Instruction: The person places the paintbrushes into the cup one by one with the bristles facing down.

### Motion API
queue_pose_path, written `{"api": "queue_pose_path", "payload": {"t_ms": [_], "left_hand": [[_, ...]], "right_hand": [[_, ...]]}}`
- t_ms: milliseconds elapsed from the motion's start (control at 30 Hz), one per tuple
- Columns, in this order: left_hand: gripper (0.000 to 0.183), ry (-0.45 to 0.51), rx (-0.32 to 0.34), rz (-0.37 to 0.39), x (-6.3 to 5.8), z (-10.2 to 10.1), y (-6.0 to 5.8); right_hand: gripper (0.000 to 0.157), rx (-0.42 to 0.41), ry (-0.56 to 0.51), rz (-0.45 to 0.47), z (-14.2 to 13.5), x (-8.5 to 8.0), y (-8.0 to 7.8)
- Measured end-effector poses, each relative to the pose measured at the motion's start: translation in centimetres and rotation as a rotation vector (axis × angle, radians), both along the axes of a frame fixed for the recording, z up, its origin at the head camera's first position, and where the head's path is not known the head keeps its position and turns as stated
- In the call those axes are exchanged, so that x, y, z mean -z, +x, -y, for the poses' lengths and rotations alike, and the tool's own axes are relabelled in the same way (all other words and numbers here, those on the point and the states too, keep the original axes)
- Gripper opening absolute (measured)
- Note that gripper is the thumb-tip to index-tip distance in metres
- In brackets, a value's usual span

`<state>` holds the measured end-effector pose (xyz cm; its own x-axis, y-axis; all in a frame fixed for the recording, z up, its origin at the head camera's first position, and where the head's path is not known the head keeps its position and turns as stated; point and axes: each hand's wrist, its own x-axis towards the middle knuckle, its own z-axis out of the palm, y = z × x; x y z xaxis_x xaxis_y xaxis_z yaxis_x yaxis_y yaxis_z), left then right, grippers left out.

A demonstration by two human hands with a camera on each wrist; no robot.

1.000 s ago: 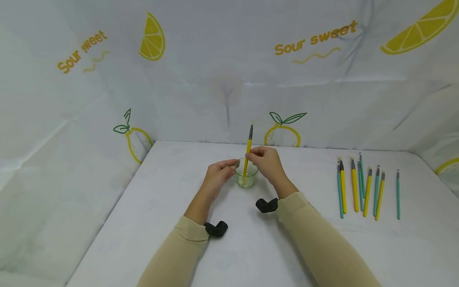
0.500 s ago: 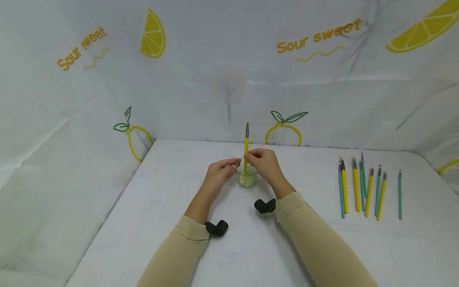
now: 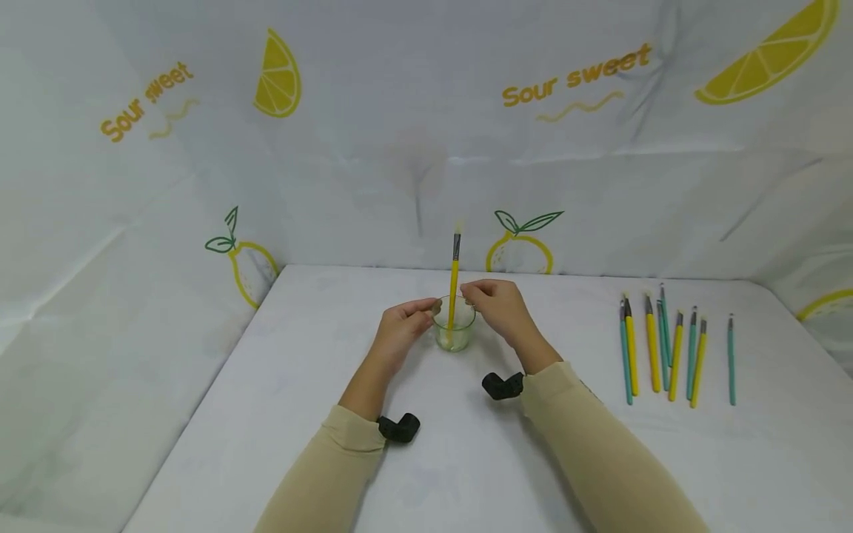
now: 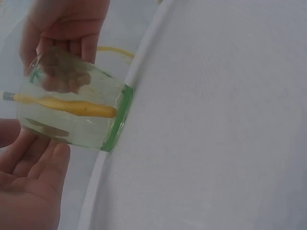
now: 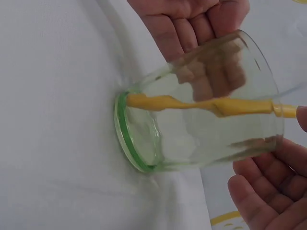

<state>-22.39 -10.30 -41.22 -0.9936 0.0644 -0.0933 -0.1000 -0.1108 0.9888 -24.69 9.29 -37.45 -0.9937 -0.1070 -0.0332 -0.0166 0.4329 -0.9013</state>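
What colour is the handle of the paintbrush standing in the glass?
The paintbrush handle is yellow; the head view shows it best.

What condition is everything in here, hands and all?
Glass, upright on the table.
Yellow brush, standing in the glass, bristles up.
Loose brushes, lying flat, bristles pointing away from the person.
Left hand, at the glass's rim.
Right hand, by the rim's opposite side.
Backdrop, creased.
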Motion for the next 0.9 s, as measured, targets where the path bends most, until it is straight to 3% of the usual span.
{"api": "queue_pose_path", "payload": {"t_ms": [433, 700, 900], "left_hand": [[0.029, -0.089, -0.019, -0.022, -0.1, 0.1, 0.0], [0.027, -0.101, 0.010, -0.035, -0.7, -0.5, 0.5], [0.024, -0.143, -0.029, -0.051, -0.5, -0.1, 0.4]], "right_hand": [[0.047, 0.055, 0.035, -0.048, -7.7, -0.9, 2.2], [0.056, 0.201, 0.084, -0.062, -13.4, -1.7, 4.4], [0.056, 0.293, 0.032, -0.085, -17.0, -1.7, 4.9]]}}
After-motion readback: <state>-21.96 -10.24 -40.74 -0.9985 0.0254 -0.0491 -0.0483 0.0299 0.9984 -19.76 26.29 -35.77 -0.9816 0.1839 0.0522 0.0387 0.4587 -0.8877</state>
